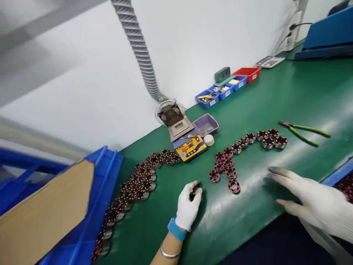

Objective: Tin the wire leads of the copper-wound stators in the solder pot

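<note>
My left hand (187,206), in a white glove with a blue band at the wrist, is closed round a small dark motor stator (193,192), mostly hidden by the fingers, at the green tabletop. To its right lies a group of ring-shaped stators with red ends (228,162). My right hand (306,197), also white-gloved and slightly blurred, is over the table's near edge at the right, fingers apart and holding nothing. Stators with copper windings (268,138) sit beyond it. Green-handled cutters (303,132) lie above that hand.
A long row of stators (132,186) curves along the left. Behind stand a yellow-and-blue soldering unit (190,148), a purple tray (206,125), a round white tub (209,140), blue bins (207,99) and a red bin (249,73). Blue crates with cardboard (52,209) are at left.
</note>
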`<state>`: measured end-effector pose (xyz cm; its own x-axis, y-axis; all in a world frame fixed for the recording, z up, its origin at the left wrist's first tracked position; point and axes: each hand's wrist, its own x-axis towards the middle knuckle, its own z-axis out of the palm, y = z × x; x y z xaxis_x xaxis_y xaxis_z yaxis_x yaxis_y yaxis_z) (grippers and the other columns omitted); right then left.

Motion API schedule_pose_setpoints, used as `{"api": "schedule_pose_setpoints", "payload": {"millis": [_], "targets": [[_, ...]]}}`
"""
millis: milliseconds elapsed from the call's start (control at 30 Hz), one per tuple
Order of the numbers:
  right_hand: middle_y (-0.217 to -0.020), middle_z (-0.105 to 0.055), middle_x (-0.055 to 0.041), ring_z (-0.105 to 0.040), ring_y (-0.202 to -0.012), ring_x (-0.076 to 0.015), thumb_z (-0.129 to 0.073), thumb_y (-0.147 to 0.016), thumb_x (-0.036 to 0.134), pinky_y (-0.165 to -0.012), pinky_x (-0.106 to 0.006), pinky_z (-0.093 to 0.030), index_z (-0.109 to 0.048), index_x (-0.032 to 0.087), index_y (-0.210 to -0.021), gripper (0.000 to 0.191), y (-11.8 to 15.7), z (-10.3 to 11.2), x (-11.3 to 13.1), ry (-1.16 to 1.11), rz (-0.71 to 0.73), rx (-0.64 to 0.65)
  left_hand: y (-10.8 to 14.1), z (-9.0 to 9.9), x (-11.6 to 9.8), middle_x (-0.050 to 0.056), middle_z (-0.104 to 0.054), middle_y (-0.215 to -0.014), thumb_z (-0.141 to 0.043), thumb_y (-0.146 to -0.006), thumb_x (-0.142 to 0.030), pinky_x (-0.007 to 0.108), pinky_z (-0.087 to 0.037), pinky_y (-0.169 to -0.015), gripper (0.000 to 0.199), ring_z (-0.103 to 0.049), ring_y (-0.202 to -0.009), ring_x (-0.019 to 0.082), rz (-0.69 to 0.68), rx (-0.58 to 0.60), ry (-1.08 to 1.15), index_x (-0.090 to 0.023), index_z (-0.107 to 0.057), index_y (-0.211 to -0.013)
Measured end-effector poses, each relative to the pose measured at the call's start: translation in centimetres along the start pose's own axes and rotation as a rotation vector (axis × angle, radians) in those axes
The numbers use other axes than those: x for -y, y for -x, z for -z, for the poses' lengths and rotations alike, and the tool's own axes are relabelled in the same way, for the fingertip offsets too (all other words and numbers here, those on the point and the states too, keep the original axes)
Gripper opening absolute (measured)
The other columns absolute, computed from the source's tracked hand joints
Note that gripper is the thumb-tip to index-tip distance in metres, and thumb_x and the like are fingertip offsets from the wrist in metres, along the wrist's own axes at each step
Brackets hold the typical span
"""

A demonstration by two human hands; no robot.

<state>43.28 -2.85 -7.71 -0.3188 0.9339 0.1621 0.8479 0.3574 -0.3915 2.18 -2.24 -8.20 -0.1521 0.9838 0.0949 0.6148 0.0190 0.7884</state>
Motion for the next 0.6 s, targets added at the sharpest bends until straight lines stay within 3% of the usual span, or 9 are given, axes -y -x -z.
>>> {"api": "schedule_pose_setpoints", "payload": {"millis": [67, 167, 367, 467, 600], "targets": [[-0.159, -0.044, -0.0068, -0.06, -0.129, -0.0317, -0.061, -0.086, 0.043, -0.098, -0.044, -0.058, -0.054, 0.033, -0.147, 0.062, -3.9, -0.5, 4.2, 0.012, 0.039, 0.087, 0.1, 0.2, 0.0, 0.011, -0.076, -0.113, -0.063, -0.088, -0.037, 0.039, -0.057, -0.097, 0.032, -0.072, -0.104, 0.024, -0.012, 0.013, 0.022, -0.017, -0.071, -0.111], [-0.161, -0.039, -0.008, -0.061, -0.127, -0.0309, -0.063, -0.083, 0.036, -0.095, -0.044, -0.058, -0.056, 0.027, -0.145, 0.063, -8.3, -0.3, 8.0, 0.044, 0.088, 0.145, 0.4, 0.7, -0.1, 0.011, -0.076, -0.112, -0.063, -0.088, -0.036, 0.038, -0.057, -0.096, 0.03, -0.072, -0.103, 0.024, -0.03, 0.04, 0.053, -0.018, -0.071, -0.111], [-0.151, -0.049, -0.0134, -0.054, -0.131, -0.0348, -0.067, -0.08, 0.037, -0.105, -0.046, -0.049, -0.073, 0.018, -0.113, 0.038, -11.8, 0.5, 11.2, 0.188, 0.16, 0.28, 0.6, 1.5, -0.6, 0.012, -0.076, -0.11, -0.063, -0.085, -0.033, 0.039, -0.057, -0.093, 0.033, -0.072, -0.098, 0.024, -0.052, 0.073, 0.073, -0.016, -0.072, -0.111], [-0.14, -0.056, -0.0168, -0.058, -0.12, -0.0366, -0.07, -0.078, 0.043, -0.096, -0.046, -0.052, -0.075, 0.016, -0.095, 0.032, -12.9, 0.6, 12.7, 0.311, 0.184, 0.337, 0.4, 1.6, -0.8, 0.013, -0.076, -0.11, -0.063, -0.084, -0.033, 0.041, -0.057, -0.093, 0.033, -0.072, -0.099, 0.025, -0.055, 0.074, 0.071, -0.015, -0.072, -0.11], [-0.107, -0.066, -0.0239, -0.061, -0.101, -0.0361, -0.074, -0.073, 0.042, -0.081, -0.045, -0.053, -0.075, 0.01, -0.086, 0.034, -15.0, 0.1, 14.8, 0.466, 0.204, 0.409, 0.3, 1.7, -0.6, 0.013, -0.076, -0.114, -0.063, -0.085, -0.039, 0.044, -0.056, -0.097, 0.037, -0.072, -0.102, 0.027, -0.027, 0.089, 0.067, -0.016, -0.072, -0.112]]}}
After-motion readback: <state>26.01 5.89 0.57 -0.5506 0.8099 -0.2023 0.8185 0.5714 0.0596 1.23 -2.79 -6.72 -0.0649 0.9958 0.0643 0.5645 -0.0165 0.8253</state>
